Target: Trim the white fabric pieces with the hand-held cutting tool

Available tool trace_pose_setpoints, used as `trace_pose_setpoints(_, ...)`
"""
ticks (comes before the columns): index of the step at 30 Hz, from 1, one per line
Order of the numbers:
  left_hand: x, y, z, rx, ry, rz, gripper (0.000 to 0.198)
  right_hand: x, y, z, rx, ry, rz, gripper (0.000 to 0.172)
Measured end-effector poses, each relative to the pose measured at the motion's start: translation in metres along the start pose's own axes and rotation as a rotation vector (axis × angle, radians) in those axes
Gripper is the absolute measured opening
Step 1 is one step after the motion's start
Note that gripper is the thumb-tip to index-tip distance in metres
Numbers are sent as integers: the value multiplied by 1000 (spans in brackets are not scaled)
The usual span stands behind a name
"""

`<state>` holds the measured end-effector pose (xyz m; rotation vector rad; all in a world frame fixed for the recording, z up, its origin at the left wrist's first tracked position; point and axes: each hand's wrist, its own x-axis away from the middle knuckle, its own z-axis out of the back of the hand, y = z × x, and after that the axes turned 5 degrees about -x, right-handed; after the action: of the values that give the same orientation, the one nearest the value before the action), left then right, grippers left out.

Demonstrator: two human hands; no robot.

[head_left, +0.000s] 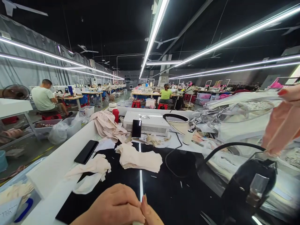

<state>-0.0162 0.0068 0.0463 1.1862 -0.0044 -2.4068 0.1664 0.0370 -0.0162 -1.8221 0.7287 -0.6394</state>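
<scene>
Pale piece (138, 223), mostly hidden, lies at the near edge where the left hand (114, 201) and right hand (151, 214) meet, seemingly to steady it; which one grips I cannot tell. Right, a black device (236, 181) crowds the black top (164, 195). Beyond the hands, a cloth stack (140, 160) sits perhaps for easy reach; rightward, another person's hand (290, 93) holds pink cloth (280, 125). Farther, a white box (153, 123) props a phone (136, 128).

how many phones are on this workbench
2: one black phone lies flat, to the left of the cream fabric stack; the second phone stands upright in front of the white slotted box. Others could be hidden from view.
</scene>
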Motion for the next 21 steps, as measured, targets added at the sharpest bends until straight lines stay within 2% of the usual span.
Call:
trace_pose_setpoints(2,8,-7,5,77,98,103,17,-8,4,4,-17,-92,22,76)
trace_pose_setpoints(3,14,-12,4,128,146,197,17,-12,2,5,-29,-108,24,72)
trace_pose_setpoints(4,22,-18,1,182,190,323,17,-15,-2,6,-34,-97,23,69)
trace_pose_setpoints(6,38,-30,-11,327,261,662,21,-20,-16,6,12,-16,38,64)
trace_pose_setpoints(8,53,-39,-27,598,217,963,47,-25,-31,4,138,78,87,60)
trace_pose_setpoints(9,58,-42,-34,779,159,1040,58,-27,-38,4,217,116,118,59)
trace_pose_setpoints(11,62,-45,-46,1074,89,1038,74,-33,-48,3,372,159,169,58)
trace_pose_setpoints(13,57,-44,-53,1214,92,991,75,-41,-52,5,499,169,204,55)
trace_pose_setpoints(16,41,-44,-53,1214,166,1050,71,-53,-50,9,603,157,241,52)
trace_pose_setpoints(19,26,-50,-53,1120,253,1184,71,-62,-48,15,616,185,259,51)
trace_pose_setpoints(21,20,-57,-54,1052,292,1219,71,-67,-47,19,623,208,258,51)
